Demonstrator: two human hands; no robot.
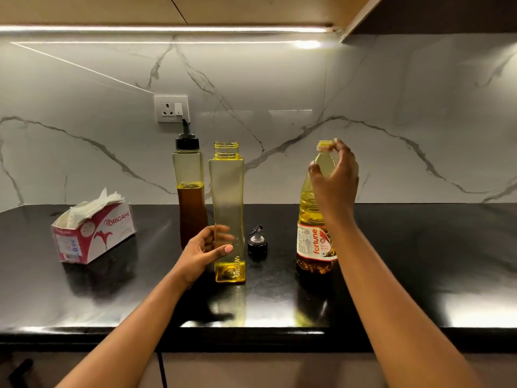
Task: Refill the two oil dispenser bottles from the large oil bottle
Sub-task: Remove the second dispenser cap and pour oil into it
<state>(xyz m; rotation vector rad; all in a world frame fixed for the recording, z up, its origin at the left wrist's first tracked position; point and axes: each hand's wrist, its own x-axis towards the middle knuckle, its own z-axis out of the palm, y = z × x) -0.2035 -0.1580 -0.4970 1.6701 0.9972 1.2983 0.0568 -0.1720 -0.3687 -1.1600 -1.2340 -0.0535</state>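
An uncapped yellow dispenser bottle stands upright mid-counter, with only a little oil at its bottom. My left hand holds its lower part, thumb across the front. Its black pourer cap sits on the counter just to the right. Behind and left stands a second dispenser bottle with a black spout cap on, about half full of dark oil. The large oil bottle with a red-and-white label stands at right. My right hand pinches its yellow cap at the top.
A red-and-white tissue box lies on the black countertop at left. A wall socket sits on the marble backsplash behind the bottles. The counter's front edge runs across the lower part of the view.
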